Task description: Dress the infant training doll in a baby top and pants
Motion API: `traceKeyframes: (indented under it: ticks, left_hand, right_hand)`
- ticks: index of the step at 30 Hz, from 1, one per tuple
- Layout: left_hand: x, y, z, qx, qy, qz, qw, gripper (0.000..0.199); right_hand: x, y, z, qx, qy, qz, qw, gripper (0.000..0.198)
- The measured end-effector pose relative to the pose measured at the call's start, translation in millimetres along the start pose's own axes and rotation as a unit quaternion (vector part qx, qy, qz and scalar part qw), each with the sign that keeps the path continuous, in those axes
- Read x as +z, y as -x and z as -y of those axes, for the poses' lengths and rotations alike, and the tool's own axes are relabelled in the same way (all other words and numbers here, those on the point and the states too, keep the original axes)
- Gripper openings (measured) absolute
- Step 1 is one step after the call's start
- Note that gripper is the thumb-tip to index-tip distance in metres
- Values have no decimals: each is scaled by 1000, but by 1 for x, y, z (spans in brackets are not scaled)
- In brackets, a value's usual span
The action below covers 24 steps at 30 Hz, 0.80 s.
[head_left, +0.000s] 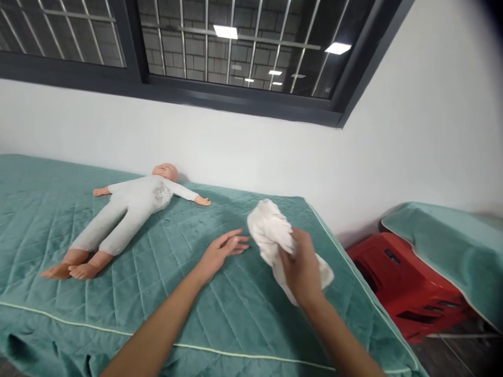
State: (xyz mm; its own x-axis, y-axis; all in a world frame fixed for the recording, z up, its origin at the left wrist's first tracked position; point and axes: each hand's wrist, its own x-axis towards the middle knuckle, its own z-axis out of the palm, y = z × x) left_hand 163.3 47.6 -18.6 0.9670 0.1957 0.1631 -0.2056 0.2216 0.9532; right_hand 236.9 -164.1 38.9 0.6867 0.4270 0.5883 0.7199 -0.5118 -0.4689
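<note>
My right hand (302, 269) grips a crumpled white cloth (269, 222) with gathered folds, lifted over the right part of the bed. Part of the cloth hangs below my fingers. My left hand (223, 251) is just left of it, fingers extended and apart, holding nothing. Farther left, a baby doll (133, 201) in a white long-sleeved suit lies on its back, head toward the wall and bare feet toward the near left. On its chest is a shiny, greyish, crinkled patch (161, 195) that I cannot identify.
A green quilted cover (176, 293) with pale piping spreads over the bed. To the right are a red plastic stool (408, 283) and another green cover (451, 246). Behind the bed rises a white wall (255, 152) with a dark-framed, barred window (243, 99).
</note>
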Motion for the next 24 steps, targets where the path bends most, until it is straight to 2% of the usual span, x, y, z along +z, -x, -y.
traceKeyframes:
  ticks: [2, 3, 5, 8, 9, 11, 13, 15, 17, 20, 22, 24]
  left_hand:
    - [-5, 4, -5, 16, 130, 0, 991, 55]
    - [-7, 5, -7, 22, 168, -13, 985, 57]
    - [-10, 7, -11, 16, 202, -57, 978, 59]
    - [-12, 3, -13, -10, 198, -108, 974, 68]
    - [-12, 1, -13, -14, 191, -113, 975, 69]
    - [-13, -2, -10, -14, 178, -114, 977, 66]
    - [-13, -5, -6, -10, 162, -120, 979, 66]
    - [-13, -7, -2, -1, 134, -130, 982, 66]
    - [-14, -9, 0, 5, 101, -154, 983, 64]
    - [-17, -12, -1, 6, 85, -223, 971, 60]
    - [-21, -13, -3, -10, 119, -271, 955, 61]
    - [-26, -14, -6, -34, 171, -302, 937, 62]
  right_hand:
    - [35, -2, 27, -55, -48, 51, 996, 31]
    - [51, -2, 37, -52, -77, 81, 992, 36]
    - [76, -6, 49, 2, -145, 108, 983, 45]
    - [95, -18, 49, 97, -229, 84, 965, 52]
    - [98, -24, 45, 98, -226, 75, 966, 52]
    - [100, -37, 37, 56, -178, 75, 980, 49]
    - [101, -50, 28, 2, -126, 91, 988, 34]
    - [101, -61, 20, -26, -126, 118, 985, 19]
    - [100, -69, 12, -31, -158, 146, 976, 14]
    - [96, -74, -7, 31, -206, 130, 969, 28]
    - [89, -72, -23, 98, -230, 77, 965, 37]
    - [79, -69, -41, 125, -239, 49, 962, 42]
